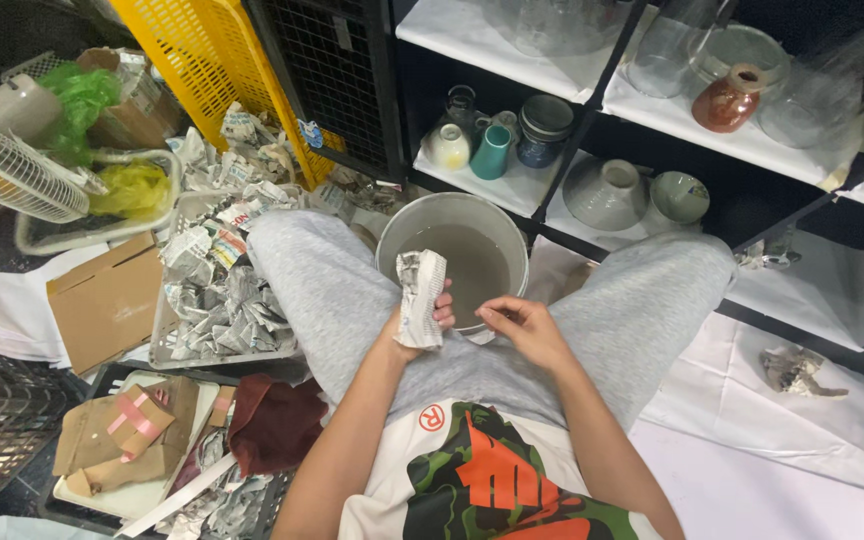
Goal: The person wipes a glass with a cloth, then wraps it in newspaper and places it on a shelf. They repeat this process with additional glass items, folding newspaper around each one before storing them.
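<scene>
Closest to me, I am gripping a newspaper-wrapped bundle [420,298] upright in my left hand [430,318], over my lap at the rim of the grey bucket [402,232] of murky water, while my right hand [524,330] is hovering just beside it, fingers curled and empty. Crumpled newspaper is filling the white basket [165,345] on my left, where a plain brown cardboard box [107,300] is lying flat, near the yellow crate [214,60].

Flat brown cardboard box [107,298] on the floor at left, beside the tray of crumpled newspaper; folded brown cardboard packet [134,425] with crossed pink tape lower left, lying on a white tray [117,497]; worn cardboard box [137,105] upper left, partly behind a green plastic bag [80,100]; small blue-and-white label [311,134] low on the black wire crate [337,70]; small pale tag [341,33] higher on that crate; no screens in view.
</scene>
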